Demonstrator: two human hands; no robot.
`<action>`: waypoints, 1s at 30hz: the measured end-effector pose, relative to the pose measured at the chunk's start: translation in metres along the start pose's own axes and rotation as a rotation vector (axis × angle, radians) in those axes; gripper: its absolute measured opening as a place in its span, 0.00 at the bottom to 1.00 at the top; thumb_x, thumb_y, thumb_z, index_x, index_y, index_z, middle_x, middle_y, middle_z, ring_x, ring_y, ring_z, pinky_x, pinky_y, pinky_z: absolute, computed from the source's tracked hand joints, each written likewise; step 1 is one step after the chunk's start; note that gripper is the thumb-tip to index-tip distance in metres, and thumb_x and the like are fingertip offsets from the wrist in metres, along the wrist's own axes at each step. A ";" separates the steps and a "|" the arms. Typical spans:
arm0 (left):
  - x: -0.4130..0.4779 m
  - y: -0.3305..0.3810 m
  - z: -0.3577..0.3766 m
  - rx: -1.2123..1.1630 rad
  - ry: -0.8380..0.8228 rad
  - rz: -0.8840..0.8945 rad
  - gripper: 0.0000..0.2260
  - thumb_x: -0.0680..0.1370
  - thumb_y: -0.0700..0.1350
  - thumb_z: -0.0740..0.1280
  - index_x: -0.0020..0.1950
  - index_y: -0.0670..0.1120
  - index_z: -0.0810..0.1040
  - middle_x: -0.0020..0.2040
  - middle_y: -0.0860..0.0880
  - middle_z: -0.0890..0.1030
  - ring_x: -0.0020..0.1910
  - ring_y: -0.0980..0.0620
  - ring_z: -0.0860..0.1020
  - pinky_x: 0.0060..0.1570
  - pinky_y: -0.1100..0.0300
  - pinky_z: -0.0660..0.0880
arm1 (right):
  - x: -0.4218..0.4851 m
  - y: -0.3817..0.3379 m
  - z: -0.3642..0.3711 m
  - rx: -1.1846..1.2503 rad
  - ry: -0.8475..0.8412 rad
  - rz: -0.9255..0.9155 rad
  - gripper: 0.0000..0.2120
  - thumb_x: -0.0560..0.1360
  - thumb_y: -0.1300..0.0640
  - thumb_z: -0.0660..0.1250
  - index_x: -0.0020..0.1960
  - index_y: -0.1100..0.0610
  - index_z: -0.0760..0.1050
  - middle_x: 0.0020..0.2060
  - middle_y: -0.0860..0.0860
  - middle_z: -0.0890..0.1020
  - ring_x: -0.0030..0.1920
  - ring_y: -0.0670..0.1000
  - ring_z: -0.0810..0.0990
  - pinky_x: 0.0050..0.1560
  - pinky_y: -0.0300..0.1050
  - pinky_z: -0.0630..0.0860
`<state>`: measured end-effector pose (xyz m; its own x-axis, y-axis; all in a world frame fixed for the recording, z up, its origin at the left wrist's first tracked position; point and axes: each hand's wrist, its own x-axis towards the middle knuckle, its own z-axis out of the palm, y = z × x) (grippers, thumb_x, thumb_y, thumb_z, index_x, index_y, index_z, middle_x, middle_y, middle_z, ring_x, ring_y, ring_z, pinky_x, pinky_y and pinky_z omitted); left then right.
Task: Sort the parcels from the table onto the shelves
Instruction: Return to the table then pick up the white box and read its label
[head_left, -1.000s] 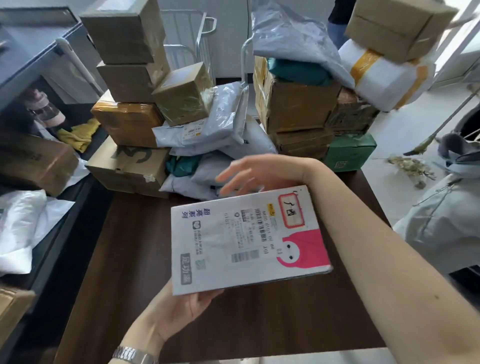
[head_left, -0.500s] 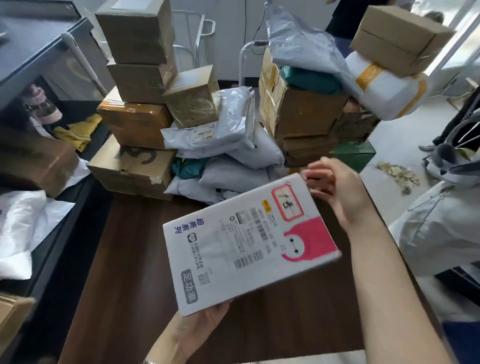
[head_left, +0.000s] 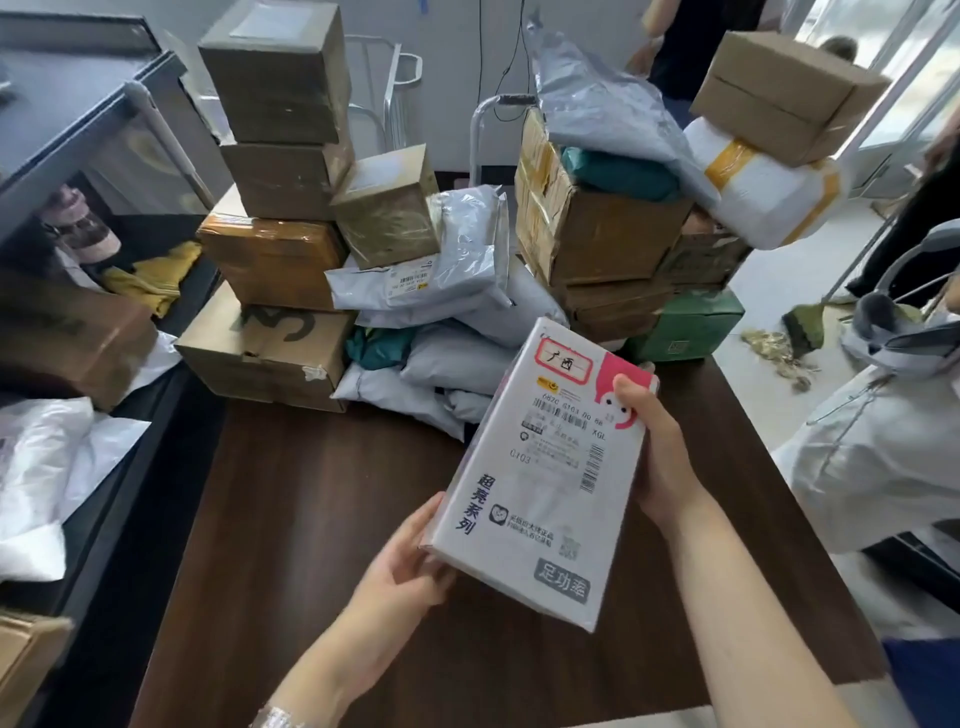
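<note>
At the far left stands a dark shelf unit (head_left: 78, 124); its lower levels carry a brown box (head_left: 67, 343) and white plastic wrapping (head_left: 47, 467). A yellow cloth (head_left: 150, 283) lies on the shelf behind them.

To its right, a dark wooden bench (head_left: 291, 519) carries the parcels along its far edge. The left stack (head_left: 275, 208) consists of cardboard boxes piled four high, with a smaller tilted box (head_left: 387, 208) leaning against it. Grey mailer bags (head_left: 447, 312) lie heaped in the middle of the far edge, one teal bag among them.

In the foreground, the left hand (head_left: 400, 566) supports the lower left corner of the white parcel (head_left: 545, 473), thumb against the edge; the grip is closed on that corner. The white parcel is held above the bench, clear of the surface, label side up, its long axis running away from the person. It shows printed barcodes, a red-bordered sticker and a pink graphic at the far end.

The right hand (head_left: 660, 447) clasps the right edge of the white parcel, thumb on the top face over the pink graphic and the other fingers hidden underneath.

Behind, the right stack (head_left: 597, 234) holds taped boxes, a green box (head_left: 685, 322) at its base, a white wrapped bundle (head_left: 763, 192) and a cardboard box (head_left: 784, 96) on top.
</note>
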<state>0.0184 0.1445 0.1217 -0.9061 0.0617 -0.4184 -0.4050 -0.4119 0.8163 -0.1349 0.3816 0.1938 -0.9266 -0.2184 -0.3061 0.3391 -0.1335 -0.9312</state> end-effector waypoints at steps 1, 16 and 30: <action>0.003 0.007 -0.008 -0.023 0.026 -0.002 0.36 0.66 0.26 0.60 0.73 0.47 0.74 0.70 0.45 0.79 0.71 0.43 0.76 0.74 0.40 0.65 | 0.003 -0.005 0.001 -0.047 -0.032 0.009 0.32 0.72 0.41 0.68 0.70 0.57 0.75 0.61 0.63 0.85 0.62 0.65 0.83 0.67 0.64 0.76; 0.032 0.054 -0.001 0.043 0.091 0.030 0.21 0.82 0.53 0.59 0.72 0.46 0.73 0.51 0.49 0.87 0.41 0.57 0.88 0.38 0.61 0.83 | -0.015 0.025 0.096 -0.005 0.277 -0.171 0.26 0.75 0.40 0.69 0.67 0.50 0.65 0.68 0.55 0.76 0.68 0.55 0.78 0.69 0.55 0.76; -0.020 0.090 0.011 0.151 0.188 0.396 0.14 0.81 0.53 0.62 0.66 0.64 0.74 0.62 0.52 0.84 0.55 0.51 0.86 0.48 0.53 0.83 | -0.073 0.031 0.115 -0.049 -0.029 -0.216 0.31 0.76 0.47 0.69 0.77 0.45 0.64 0.68 0.54 0.80 0.64 0.55 0.84 0.59 0.52 0.84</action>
<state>-0.0011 0.1162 0.2082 -0.9625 -0.2452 -0.1161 -0.0580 -0.2323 0.9709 -0.0383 0.2820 0.2099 -0.9715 -0.2177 -0.0938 0.1246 -0.1327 -0.9833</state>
